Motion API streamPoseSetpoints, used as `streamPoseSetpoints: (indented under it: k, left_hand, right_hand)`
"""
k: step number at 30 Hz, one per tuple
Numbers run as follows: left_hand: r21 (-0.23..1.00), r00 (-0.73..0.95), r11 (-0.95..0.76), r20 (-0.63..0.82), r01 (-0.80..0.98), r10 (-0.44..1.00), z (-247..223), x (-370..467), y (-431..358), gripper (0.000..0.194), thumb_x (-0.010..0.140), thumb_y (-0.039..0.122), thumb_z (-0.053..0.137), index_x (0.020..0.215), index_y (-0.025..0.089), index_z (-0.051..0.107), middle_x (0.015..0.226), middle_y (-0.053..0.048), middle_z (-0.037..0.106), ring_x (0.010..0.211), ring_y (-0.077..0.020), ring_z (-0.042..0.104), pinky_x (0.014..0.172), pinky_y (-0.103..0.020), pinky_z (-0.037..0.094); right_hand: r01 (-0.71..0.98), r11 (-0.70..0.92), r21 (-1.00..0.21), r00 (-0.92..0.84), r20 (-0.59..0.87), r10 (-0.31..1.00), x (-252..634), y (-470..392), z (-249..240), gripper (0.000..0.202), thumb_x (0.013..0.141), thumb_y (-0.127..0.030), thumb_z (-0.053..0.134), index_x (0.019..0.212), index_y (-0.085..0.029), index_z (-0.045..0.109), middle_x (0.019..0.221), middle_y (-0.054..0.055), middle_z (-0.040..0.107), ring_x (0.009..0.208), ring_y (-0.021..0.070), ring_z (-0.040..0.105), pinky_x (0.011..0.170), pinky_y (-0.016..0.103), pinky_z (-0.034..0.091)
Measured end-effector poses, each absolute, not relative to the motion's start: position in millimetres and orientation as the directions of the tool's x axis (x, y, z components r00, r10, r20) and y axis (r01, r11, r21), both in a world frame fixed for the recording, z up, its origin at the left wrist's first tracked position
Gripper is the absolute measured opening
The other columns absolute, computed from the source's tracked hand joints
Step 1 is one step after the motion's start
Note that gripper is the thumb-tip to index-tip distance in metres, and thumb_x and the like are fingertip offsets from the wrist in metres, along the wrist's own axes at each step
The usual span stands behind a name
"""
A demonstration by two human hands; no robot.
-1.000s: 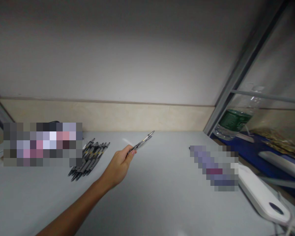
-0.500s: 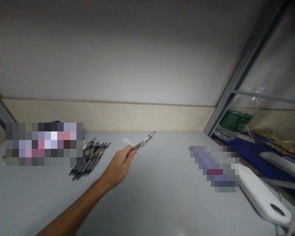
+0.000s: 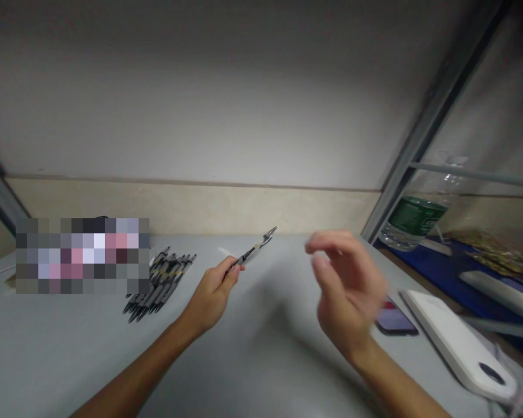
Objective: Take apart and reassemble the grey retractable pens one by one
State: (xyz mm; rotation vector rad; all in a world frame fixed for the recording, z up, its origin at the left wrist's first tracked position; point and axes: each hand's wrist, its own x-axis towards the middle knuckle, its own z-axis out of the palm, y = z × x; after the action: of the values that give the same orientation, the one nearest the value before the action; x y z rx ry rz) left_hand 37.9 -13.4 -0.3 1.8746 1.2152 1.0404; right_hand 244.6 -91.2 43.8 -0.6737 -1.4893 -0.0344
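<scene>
My left hand (image 3: 218, 290) is closed on the lower end of a dark pen (image 3: 255, 248), which points up and to the right over the grey table (image 3: 261, 360). To the right of the pen, my right hand (image 3: 351, 284) is raised with curled fingers, slightly blurred. A gap shows between its thumb and fingertips, and it holds nothing. Several similar black and grey pens (image 3: 157, 287) lie side by side in a slanted group, left of my left hand.
A phone (image 3: 396, 319) lies partly behind my right hand, beside a long white device (image 3: 453, 337). Beyond the metal frame (image 3: 394, 165) stands a tilted bottle with a green label (image 3: 416, 216). A pixelated patch covers something at the far left. A wall closes off the back.
My right hand has come into view on the right, partly covering the phone. My left hand stays in nearly the same place, still holding the pen.
</scene>
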Motion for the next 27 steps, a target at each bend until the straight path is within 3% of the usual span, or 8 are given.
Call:
streamPoseSetpoints:
  k: [3,7,10,14,16,19,23,27]
  left_hand:
    - [0.892,0.278,-0.333,0.251,0.305,0.927,-1.5,39.1,-14.2,0.032,0.092,0.043,0.034,0.092,0.018,0.054,0.061,0.006,0.037,0.055,-0.0105,0.036,0.053,-0.022,0.028]
    - [0.89,0.342,-0.347,0.24,0.296,0.908,-1.7,43.5,-17.5,0.032,0.092,0.042,0.035,0.084,0.018,0.053,0.06,0.005,0.038,0.056,-0.0105,0.036,0.054,-0.022,0.03]
    - [0.827,0.352,-0.414,0.284,0.381,0.892,0.3,46.9,-21.2,0.03,0.091,0.04,0.038,0.079,0.017,0.055,0.066,0.002,0.049,0.064,-0.0126,0.046,0.063,-0.024,0.036]
    - [0.737,0.313,-0.483,0.372,0.473,0.874,3.6,44.6,-21.6,0.027,0.089,0.038,0.042,0.095,0.018,0.06,0.083,-0.003,0.062,0.08,-0.0169,0.054,0.075,-0.027,0.039]
    - [0.693,0.284,-0.496,0.407,0.523,0.868,4.2,40.1,-18.1,0.028,0.091,0.037,0.039,0.093,0.018,0.059,0.081,-0.003,0.062,0.079,-0.0174,0.054,0.075,-0.028,0.039]
    - [0.603,0.261,-0.499,0.441,0.623,0.859,2.5,32.0,-10.1,0.03,0.092,0.036,0.034,0.08,0.019,0.057,0.075,-0.002,0.06,0.074,-0.0176,0.054,0.072,-0.029,0.037]
    - [0.512,0.245,-0.459,0.431,0.726,0.869,-3.1,24.8,-1.0,0.033,0.092,0.036,0.032,0.073,0.019,0.053,0.069,-0.002,0.058,0.069,-0.0178,0.053,0.067,-0.029,0.036]
    - [0.458,0.262,-0.45,0.417,0.766,0.87,-7.6,23.4,1.9,0.032,0.091,0.034,0.033,0.073,0.019,0.055,0.066,-0.003,0.057,0.066,-0.0178,0.052,0.065,-0.029,0.036]
  right_hand:
    - [0.243,0.591,-0.769,0.267,0.639,0.722,232.3,-32.0,56.7,0.037,0.078,-0.034,0.065,0.113,-0.024,0.056,0.112,0.009,0.059,0.1,0.022,0.055,0.077,0.035,0.048]
    - [-0.134,0.196,-0.971,-0.112,0.212,0.971,215.2,3.3,46.5,0.037,0.083,-0.05,0.053,0.09,-0.016,0.064,0.093,0.01,0.066,0.095,0.0215,0.059,0.077,0.033,0.046]
    - [-0.403,0.099,-0.91,-0.122,0.16,0.98,201.9,8.9,41.2,0.037,0.077,-0.053,0.059,0.072,-0.016,0.057,0.064,0.002,0.061,0.065,0.0147,0.06,0.069,0.029,0.047]
    - [-0.648,0.031,-0.761,-0.078,0.106,0.991,191.7,19.7,63.3,0.036,0.074,-0.05,0.062,0.065,-0.019,0.047,0.044,-0.011,0.032,0.036,0.0054,0.031,0.043,0.019,0.036]
    - [-0.698,-0.09,-0.71,-0.207,0.08,0.975,191.5,26.5,79.5,0.046,0.078,-0.06,0.048,0.058,-0.019,0.041,0.042,-0.01,0.025,0.033,0.0053,0.02,0.033,0.018,0.021]
    - [-0.747,-0.19,-0.637,-0.286,0.05,0.957,194.5,32.7,96.6,0.046,0.084,-0.051,0.034,0.05,-0.02,0.031,0.039,-0.009,0.018,0.032,0.006,0.011,0.032,0.019,0.009]
    - [-0.783,-0.221,-0.582,-0.292,0.03,0.956,200.5,33.3,104.5,0.037,0.081,-0.035,0.032,0.048,-0.021,0.024,0.039,-0.009,0.013,0.034,0.0071,0.006,0.033,0.02,0.006]
    - [-0.8,-0.214,-0.56,-0.302,0.067,0.951,207.2,30.4,109.1,0.038,0.082,-0.043,0.03,0.051,-0.021,0.026,0.04,-0.009,0.015,0.035,0.0076,0.008,0.032,0.02,0.01]
